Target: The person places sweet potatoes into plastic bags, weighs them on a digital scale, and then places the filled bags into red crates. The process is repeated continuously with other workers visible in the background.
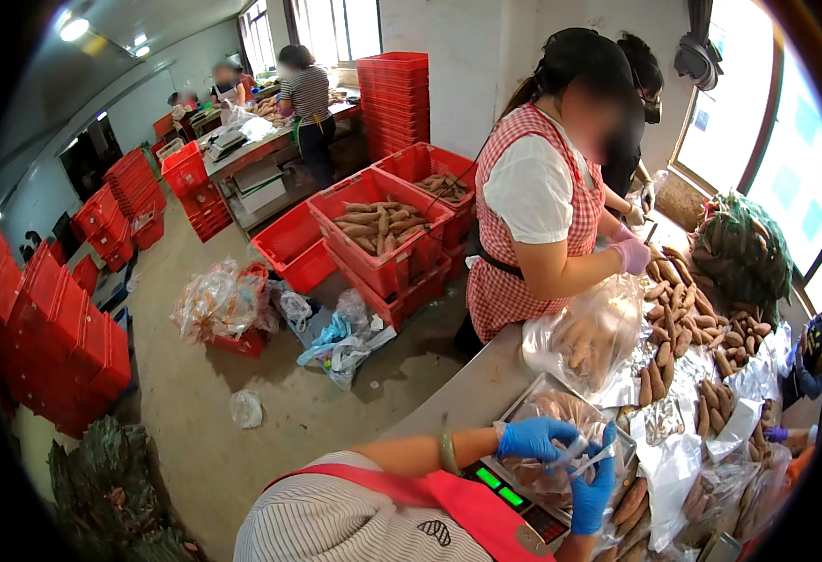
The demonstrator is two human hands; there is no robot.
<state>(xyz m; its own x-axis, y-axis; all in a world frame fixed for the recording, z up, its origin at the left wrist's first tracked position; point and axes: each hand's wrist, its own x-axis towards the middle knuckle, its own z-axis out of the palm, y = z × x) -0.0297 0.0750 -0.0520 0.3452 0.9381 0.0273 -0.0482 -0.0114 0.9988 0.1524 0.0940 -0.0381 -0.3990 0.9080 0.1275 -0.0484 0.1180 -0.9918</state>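
Observation:
My left hand (534, 438), in a blue glove, is closed on the gathered top of a clear plastic bag (542, 475). My right hand (593, 487), gloved in blue too, pinches a twisted end of the same bag. The bag rests on a digital scale (500, 487) with lit green displays; what is inside is partly hidden by my hands and the film. Just beyond, a larger clear bag (589, 342) of sweet potatoes stands by the co-worker. Loose sweet potatoes (673, 309) are piled on the table to the right.
A co-worker in a red checked apron (533, 225) stands ahead at the table (458, 389). Red crates (387, 258) with sweet potatoes stand on the floor, near heaped plastic bags (223, 304). A green net sack (743, 248) sits at the table's far right.

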